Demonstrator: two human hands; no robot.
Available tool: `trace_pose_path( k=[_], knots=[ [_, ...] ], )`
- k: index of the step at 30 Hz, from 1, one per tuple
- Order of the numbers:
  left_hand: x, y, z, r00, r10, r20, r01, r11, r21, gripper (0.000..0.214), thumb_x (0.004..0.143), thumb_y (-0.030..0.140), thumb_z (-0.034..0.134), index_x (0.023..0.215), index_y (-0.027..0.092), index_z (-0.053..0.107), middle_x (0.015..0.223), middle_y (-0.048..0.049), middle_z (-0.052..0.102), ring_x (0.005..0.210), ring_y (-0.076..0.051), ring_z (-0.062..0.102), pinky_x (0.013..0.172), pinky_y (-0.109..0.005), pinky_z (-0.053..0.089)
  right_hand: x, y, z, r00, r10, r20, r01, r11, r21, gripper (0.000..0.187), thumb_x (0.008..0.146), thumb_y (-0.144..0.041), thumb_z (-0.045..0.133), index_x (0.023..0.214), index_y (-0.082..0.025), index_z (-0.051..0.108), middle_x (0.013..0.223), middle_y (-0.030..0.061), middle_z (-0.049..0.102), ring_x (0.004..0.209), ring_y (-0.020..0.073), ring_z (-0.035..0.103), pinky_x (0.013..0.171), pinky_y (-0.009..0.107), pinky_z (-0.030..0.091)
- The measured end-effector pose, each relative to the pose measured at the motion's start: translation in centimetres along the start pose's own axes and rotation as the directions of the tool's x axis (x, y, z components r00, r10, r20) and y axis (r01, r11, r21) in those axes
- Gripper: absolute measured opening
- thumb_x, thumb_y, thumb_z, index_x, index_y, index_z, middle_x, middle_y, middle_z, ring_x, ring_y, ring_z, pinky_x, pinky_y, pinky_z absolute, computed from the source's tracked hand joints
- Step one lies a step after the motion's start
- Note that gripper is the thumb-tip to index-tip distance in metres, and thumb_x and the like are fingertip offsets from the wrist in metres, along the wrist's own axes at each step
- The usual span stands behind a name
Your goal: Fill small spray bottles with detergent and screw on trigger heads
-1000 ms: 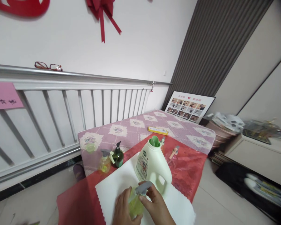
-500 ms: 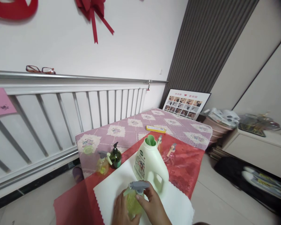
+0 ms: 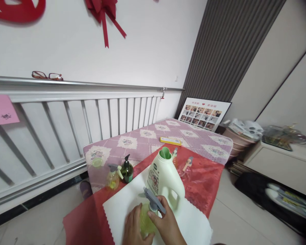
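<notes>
A spray bottle point(image 3: 147, 219) of yellow-green liquid stands at the front of the white mat point(image 3: 122, 204). My left hand point(image 3: 136, 226) is wrapped round its body from the left. On the right, my right hand point(image 3: 167, 217) grips the grey trigger head point(image 3: 153, 199) at its collar, thumb in front. The trigger head's nozzle points to the far left. Just behind stands a large pale green detergent jug point(image 3: 165, 180) with an open green spout and a handle on its right. Part of the bottle is hidden by my fingers.
Left of the mat stand another spray bottle point(image 3: 113, 178) and a dark green pump bottle point(image 3: 127, 171). A green cap point(image 3: 97, 162) lies on the flowered tablecloth point(image 3: 149, 133). Behind the jug are a yellow case point(image 3: 170, 141) and a pink spray bottle point(image 3: 187, 166) on red cloth.
The grey trigger head has turned on the bottle, its nozzle swinging from left to far left. My hands keep their hold. The whole view has shifted slightly.
</notes>
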State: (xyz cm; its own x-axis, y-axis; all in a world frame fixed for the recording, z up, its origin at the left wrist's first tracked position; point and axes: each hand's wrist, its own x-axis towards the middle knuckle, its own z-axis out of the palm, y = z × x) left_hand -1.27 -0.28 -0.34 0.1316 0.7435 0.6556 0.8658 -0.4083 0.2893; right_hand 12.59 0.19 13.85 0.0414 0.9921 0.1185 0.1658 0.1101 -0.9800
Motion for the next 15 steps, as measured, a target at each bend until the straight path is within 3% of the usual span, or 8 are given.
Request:
trace_pose_path(
  k=[2, 4, 6, 8, 12, 15],
  knots=[
    [0.14, 0.16, -0.11, 1.000, -0.007, -0.008, 0.006, 1.000, -0.022, 0.080, 0.062, 0.024, 0.064, 0.136, 0.007, 0.036, 0.120, -0.0188, 0.069, 0.107, -0.028, 0.068, 0.086, -0.039, 0.060, -0.01, 0.11, 0.03, 1.000, -0.017, -0.007, 0.017, 0.999, 0.030, 0.044, 0.062, -0.027, 0.074, 0.101, -0.024, 0.054, 0.097, 0.0066, 0.068, 0.094, 0.0281, 0.065, 0.089, 0.047, 0.051],
    [0.15, 0.40, -0.11, 0.999, -0.043, 0.002, 0.043, 0.998, -0.053, 0.080, 0.062, 0.023, 0.063, 0.136, 0.008, 0.037, 0.122, -0.0181, 0.069, 0.108, -0.028, 0.067, 0.088, -0.040, 0.059, -0.07, 0.06, -0.20, 0.999, -0.005, 0.035, 0.003, 0.998, 0.062, 0.059, 0.064, -0.028, 0.073, 0.119, -0.025, 0.051, 0.120, 0.0115, 0.065, 0.114, 0.0300, 0.060, 0.102, 0.049, 0.044],
    [0.08, 0.69, -0.05, 0.997, -0.080, 0.019, 0.081, 0.994, -0.076, 0.081, 0.061, 0.021, 0.062, 0.137, 0.010, 0.037, 0.125, -0.0176, 0.067, 0.110, -0.029, 0.066, 0.089, -0.041, 0.058, -0.10, -0.15, -0.49, 0.997, 0.017, 0.075, -0.020, 0.999, 0.036, 0.055, 0.073, -0.032, 0.068, 0.125, -0.025, 0.052, 0.133, 0.0130, 0.060, 0.127, 0.0300, 0.053, 0.111, 0.050, 0.035],
    [0.00, 0.91, 0.02, 0.992, -0.122, 0.031, 0.124, 0.989, -0.083, 0.082, 0.059, 0.020, 0.061, 0.137, 0.010, 0.037, 0.127, -0.0179, 0.066, 0.113, -0.030, 0.064, 0.091, -0.043, 0.057, -0.07, -0.42, -0.61, 0.996, 0.019, 0.090, -0.017, 1.000, -0.024, 0.039, 0.078, -0.034, 0.064, 0.116, -0.024, 0.061, 0.126, 0.0115, 0.065, 0.122, 0.0299, 0.056, 0.110, 0.049, 0.038],
    [-0.11, 0.75, 0.03, 0.995, -0.091, 0.045, 0.094, 0.994, -0.060, 0.080, 0.060, 0.022, 0.061, 0.135, 0.010, 0.039, 0.125, -0.0172, 0.067, 0.112, -0.029, 0.065, 0.091, -0.043, 0.058, 0.04, -0.62, -0.19, 0.999, 0.034, 0.007, -0.034, 0.997, -0.071, 0.027, 0.071, -0.030, 0.069, 0.097, -0.024, 0.064, 0.092, 0.0057, 0.074, 0.092, 0.0282, 0.068, 0.085, 0.042, 0.054],
    [-0.17, 0.38, 0.04, 0.999, -0.027, 0.033, 0.028, 0.999, -0.034, 0.079, 0.064, 0.026, 0.063, 0.136, 0.008, 0.038, 0.123, -0.0176, 0.068, 0.110, -0.028, 0.067, 0.088, -0.040, 0.059, 0.02, -0.45, 0.08, 0.999, 0.032, -0.011, -0.033, 0.998, -0.046, 0.033, 0.068, -0.027, 0.071, 0.100, -0.024, 0.063, 0.098, 0.0064, 0.074, 0.093, 0.0273, 0.067, 0.085, 0.041, 0.054]
  ],
)
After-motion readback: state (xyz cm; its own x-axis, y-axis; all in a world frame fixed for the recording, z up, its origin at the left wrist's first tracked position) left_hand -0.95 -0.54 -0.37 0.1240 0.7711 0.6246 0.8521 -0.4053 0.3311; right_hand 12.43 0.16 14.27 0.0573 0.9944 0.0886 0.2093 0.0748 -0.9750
